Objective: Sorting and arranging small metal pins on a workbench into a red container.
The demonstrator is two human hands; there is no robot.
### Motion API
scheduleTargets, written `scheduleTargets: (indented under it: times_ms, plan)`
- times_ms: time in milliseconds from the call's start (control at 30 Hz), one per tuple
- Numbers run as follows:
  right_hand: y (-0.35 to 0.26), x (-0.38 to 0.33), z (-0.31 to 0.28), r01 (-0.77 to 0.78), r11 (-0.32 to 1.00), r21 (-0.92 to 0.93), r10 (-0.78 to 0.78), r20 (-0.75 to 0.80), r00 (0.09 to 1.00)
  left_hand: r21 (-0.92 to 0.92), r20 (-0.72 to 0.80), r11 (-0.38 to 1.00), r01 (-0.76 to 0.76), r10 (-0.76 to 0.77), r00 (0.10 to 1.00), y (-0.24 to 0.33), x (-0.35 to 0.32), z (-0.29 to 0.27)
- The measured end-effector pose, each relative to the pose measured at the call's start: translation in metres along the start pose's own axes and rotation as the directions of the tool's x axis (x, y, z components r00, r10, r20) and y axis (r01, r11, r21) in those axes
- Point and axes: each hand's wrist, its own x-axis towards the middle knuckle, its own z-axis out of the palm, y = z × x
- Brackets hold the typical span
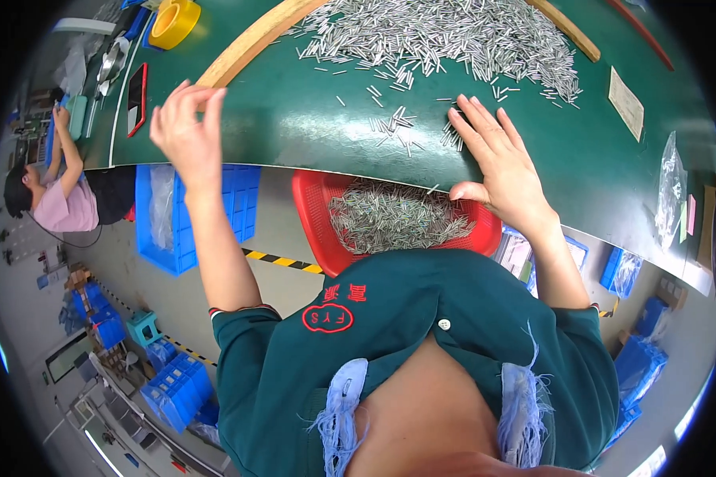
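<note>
My right hand (501, 163) lies on the green tabletop near its front edge, palm down and fingers stretched out. Several small metal pins (451, 140) lie beside its fingertips, and what is under the palm is hidden. A loose cluster of pins (393, 127) rests to the left of that hand. Off to the left, my left hand (187, 131) is raised near the end of a wooden strip (254, 41), fingers apart, slightly blurred, with nothing visible in it. Below the table edge, a red plastic basket (310, 219) holds many similar pins (398, 216).
A large pin heap (445, 36) spreads between the strip and a second wooden strip (566, 30). A red-edged phone (138, 99) and yellow tape roll (173, 24) lie left; a paper card (626, 103) and clear bag (671, 191) right. A blue crate (167, 254) stands below; a person (60, 191) works far left.
</note>
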Motion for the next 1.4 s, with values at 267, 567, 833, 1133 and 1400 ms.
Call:
scheduleTargets:
  times_ms: [267, 567, 833, 1133, 1400]
  plan:
    - [0.002, 0.0, 0.001, 0.011, 1.0, -0.007, -0.011, -0.016, 1.0, 0.312, 0.062, 0.936, 0.166, -0.195, 0.979, -0.102, -0.013, -0.007]
    - [0.001, 0.0, 0.0, -0.007, 1.0, -0.012, 0.006, -0.005, 1.0, 0.183, 0.147, 0.929, 0.322, -0.35, 0.925, -0.137, -0.012, -0.01]
    - [-0.001, -0.002, -0.001, -0.045, 0.999, -0.006, 0.044, -0.03, 0.999, -0.081, 0.121, 0.932, 0.354, -0.343, 0.931, -0.065, -0.016, -0.01]
    - [-0.014, -0.037, -0.013, -0.105, 0.99, -0.09, 0.111, 0.074, 0.991, -0.446, 0.517, 0.888, -0.111, 0.357, 0.778, 0.129, -0.057, -0.03]
    - [-0.024, -0.024, -0.02, 0.056, 0.992, 0.112, -0.07, 0.122, 0.99, -0.595, 0.475, 0.798, -0.098, 0.447, 0.758, 0.164, -0.063, -0.03]
